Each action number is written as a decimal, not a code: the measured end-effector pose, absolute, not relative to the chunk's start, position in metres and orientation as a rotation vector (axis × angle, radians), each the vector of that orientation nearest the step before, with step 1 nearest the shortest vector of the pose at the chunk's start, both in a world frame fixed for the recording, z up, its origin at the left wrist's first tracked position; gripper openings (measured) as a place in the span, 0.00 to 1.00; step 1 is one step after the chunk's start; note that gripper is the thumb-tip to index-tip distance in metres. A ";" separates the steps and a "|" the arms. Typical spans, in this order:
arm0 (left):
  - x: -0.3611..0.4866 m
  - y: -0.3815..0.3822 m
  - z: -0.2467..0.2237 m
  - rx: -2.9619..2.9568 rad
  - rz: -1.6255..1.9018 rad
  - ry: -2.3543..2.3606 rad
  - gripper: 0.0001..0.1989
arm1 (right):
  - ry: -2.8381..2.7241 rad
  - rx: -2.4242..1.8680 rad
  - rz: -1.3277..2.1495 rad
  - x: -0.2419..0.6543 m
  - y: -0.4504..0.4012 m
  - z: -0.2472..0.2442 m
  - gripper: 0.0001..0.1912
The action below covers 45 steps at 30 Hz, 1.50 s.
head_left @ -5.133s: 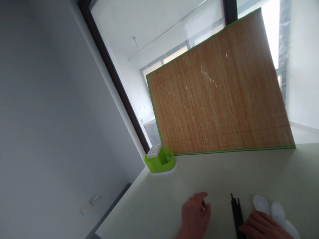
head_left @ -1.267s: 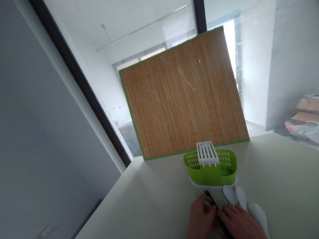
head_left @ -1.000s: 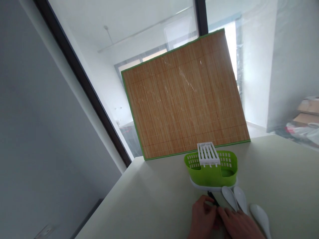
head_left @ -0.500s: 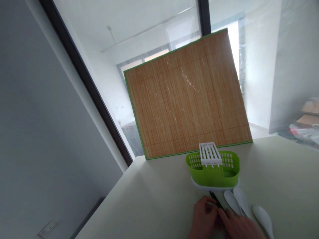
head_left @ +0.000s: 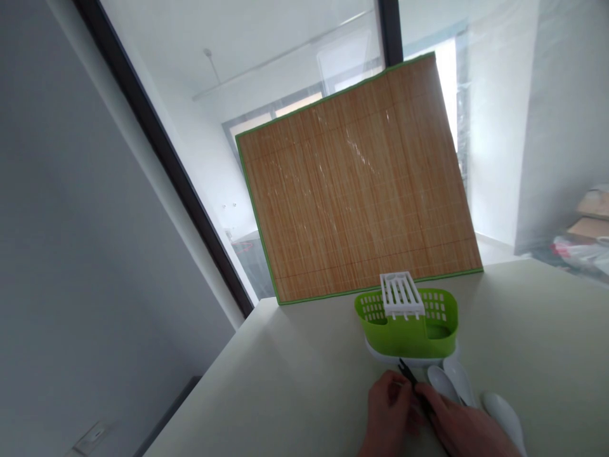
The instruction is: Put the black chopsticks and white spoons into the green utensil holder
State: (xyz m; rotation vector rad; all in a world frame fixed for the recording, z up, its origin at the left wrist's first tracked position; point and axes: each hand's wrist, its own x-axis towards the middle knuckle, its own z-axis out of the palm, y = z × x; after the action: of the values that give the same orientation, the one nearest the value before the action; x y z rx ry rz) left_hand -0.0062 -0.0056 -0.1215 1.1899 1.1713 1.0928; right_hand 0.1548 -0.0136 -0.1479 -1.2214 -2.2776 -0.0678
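Sticks (head_left: 408, 373) nudged toward basket (head_left: 406, 339); held by left fingers (head_left: 391, 376) and right fingers (head_left: 429, 395). Likely light, stiff (slippery too); best gripped mid-length.

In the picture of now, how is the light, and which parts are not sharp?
Head view: the glass is bright and hazy, the wall at left dim; white streaks cross the mat. Head view: left hand and right hand look dim and soft, fine detail on the black sticks is lost.
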 end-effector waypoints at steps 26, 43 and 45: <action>-0.022 -0.006 -0.104 1.512 1.138 1.482 0.29 | -1.910 -0.733 0.266 0.134 -0.022 -0.042 0.22; -0.021 -0.006 -0.100 1.490 0.990 1.288 0.31 | -1.875 -0.755 0.258 0.137 -0.027 -0.046 0.19; -0.024 -0.006 -0.099 1.566 1.035 1.329 0.29 | -1.879 -0.733 0.319 0.135 -0.028 -0.046 0.19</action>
State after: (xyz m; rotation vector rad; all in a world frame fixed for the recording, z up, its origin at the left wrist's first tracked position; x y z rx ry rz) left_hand -0.0235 -0.0062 -0.0988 1.5665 1.3293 1.0349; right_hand 0.1346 -0.0281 -0.0458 -0.7330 -1.8794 0.3187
